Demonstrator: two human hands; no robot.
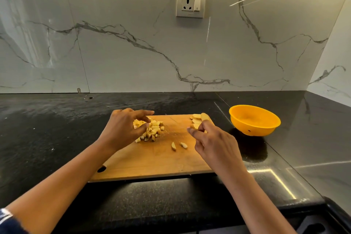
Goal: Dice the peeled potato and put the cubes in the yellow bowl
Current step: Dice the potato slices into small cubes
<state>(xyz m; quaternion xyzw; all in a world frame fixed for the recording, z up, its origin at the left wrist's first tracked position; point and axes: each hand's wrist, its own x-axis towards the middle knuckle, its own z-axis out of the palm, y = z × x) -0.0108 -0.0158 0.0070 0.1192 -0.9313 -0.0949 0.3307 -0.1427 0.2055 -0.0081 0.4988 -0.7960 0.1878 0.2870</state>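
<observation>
Curled over the heap, my left hand (123,129) pinches potato cubes (154,129) between thumb and fingertips. They are small, pale yellow, some edges browned. My right hand (212,142) pinches one of the potato slices (197,118) at the far right corner of the cutting board (152,161) — uncut rounds, overlapping. Two stray wedges (173,146) lie between my hands. The yellow bowl (252,129) stands just right of the board on the counter (47,129) — apart from both hands.

Reaching forward, the left grip (123,129) hangs loosely clawed palm-down, the right grip (210,142) curled, knuckles up
</observation>
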